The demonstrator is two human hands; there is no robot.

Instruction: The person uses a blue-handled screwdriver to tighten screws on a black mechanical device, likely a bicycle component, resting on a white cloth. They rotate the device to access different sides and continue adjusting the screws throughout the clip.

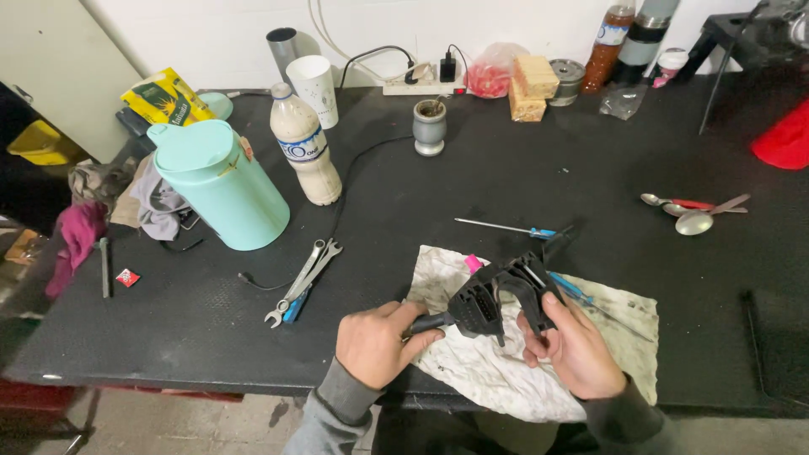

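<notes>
On the far left of the black bench (211,312), a bundle of pink and grey cloths (109,211) is seen, with a mint-green jug (221,187) standing just beside it and a yellow packet (166,96) behind. Next to the jug a plastic bottle (305,156) of pale liquid is stood upright, with a white paper cup (314,88) behind it. A pair of spanners (305,280) is laid flat nearer the front edge.

At the front of the bench, the left hand (375,341) is closed around the dark handle of a tool (425,323), whose tip is pressed against a black plastic part (506,295). That part is held up just above a stained white rag (522,371), directly between the two hands. Its right side is gripped by the right hand (573,345), with the fingers curled around it and the thumb laid on its near face.

Behind the rag, a thin screwdriver with a blue handle (506,228) is laid on the bench. Further back, a small grey cup (429,126) is set near a power strip (421,84). To the right, several spoons (695,211) are gathered well apart from the hands.
</notes>
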